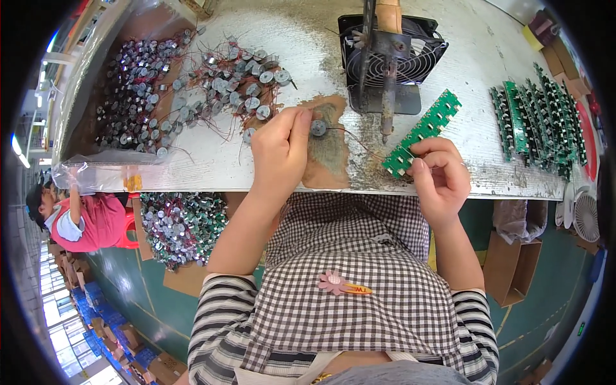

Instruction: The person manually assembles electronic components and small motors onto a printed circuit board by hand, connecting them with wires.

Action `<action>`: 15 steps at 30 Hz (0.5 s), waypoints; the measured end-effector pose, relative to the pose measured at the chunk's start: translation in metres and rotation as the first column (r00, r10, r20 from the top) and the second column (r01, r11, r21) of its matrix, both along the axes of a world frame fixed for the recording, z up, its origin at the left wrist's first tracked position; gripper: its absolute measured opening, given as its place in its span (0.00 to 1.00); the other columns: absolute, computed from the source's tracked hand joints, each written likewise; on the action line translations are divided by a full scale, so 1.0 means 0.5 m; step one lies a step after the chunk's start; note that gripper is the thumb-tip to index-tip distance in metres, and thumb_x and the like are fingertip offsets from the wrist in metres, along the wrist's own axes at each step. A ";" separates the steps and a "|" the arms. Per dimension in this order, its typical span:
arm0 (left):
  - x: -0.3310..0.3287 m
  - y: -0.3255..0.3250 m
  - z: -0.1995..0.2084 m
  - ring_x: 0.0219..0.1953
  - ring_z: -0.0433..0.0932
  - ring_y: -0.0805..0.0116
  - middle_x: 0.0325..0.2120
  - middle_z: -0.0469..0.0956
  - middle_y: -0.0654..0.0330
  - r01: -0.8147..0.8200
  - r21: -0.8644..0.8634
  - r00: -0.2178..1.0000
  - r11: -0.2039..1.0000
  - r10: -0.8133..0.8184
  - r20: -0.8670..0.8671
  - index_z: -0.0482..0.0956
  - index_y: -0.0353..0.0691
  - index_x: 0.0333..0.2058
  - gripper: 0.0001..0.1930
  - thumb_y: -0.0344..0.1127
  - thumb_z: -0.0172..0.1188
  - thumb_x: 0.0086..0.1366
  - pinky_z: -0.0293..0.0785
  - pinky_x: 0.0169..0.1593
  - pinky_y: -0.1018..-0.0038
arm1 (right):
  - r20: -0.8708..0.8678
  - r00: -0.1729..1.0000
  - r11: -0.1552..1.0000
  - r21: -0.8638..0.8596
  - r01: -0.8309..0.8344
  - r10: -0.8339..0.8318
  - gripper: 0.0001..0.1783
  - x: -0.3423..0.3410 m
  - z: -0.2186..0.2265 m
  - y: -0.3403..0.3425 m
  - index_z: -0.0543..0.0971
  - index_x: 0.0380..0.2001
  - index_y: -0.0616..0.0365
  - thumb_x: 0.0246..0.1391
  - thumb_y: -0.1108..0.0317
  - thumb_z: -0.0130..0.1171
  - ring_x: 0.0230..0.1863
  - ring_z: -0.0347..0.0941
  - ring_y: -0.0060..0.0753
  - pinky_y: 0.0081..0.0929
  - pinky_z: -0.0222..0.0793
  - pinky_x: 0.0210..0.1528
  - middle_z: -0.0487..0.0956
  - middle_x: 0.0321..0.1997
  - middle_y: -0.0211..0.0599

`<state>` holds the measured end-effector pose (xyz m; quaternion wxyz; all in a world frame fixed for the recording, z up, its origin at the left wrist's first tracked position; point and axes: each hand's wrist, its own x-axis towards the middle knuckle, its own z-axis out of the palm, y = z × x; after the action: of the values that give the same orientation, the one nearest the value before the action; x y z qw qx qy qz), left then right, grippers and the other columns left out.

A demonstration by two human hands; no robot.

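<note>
two hands [280, 149], one held board [425, 130], two fans [420, 62]

The whitish surface [471, 70] in front of me is worn and grimy, a brown patch [327, 172] near its front edge; on it sit a loose heap of wired round metal parts [252, 90], a black fan [427, 54] and, right, rows of green circuit boards [536, 122]

Over my feed I see a black-and-white checked apron [398, 314], 1 pink flower clip [333, 282] with a yellow tail, 2 dark-and-light striped sleeves [224, 301] ending near the elbows, bare left hand [280, 146] and right hand [444, 179].
</note>
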<state>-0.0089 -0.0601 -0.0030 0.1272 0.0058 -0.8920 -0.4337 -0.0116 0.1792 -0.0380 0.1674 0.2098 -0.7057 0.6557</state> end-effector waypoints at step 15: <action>0.049 0.039 0.043 0.20 0.70 0.80 0.25 0.78 0.57 -0.101 0.917 0.814 0.387 -0.498 0.300 0.72 0.31 0.43 0.12 0.32 0.55 0.65 0.61 0.24 0.88 | -0.096 0.995 0.997 0.068 0.020 -0.013 0.07 -0.008 0.005 -0.003 0.72 0.22 0.63 0.45 0.83 0.59 0.28 0.71 0.28 0.21 0.65 0.29 0.78 0.33 0.45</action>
<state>0.0159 -0.0405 0.0185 -0.2058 0.0808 -0.5025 -0.8358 -0.0158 0.1779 -0.0354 0.1991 0.2409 -0.7208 0.6187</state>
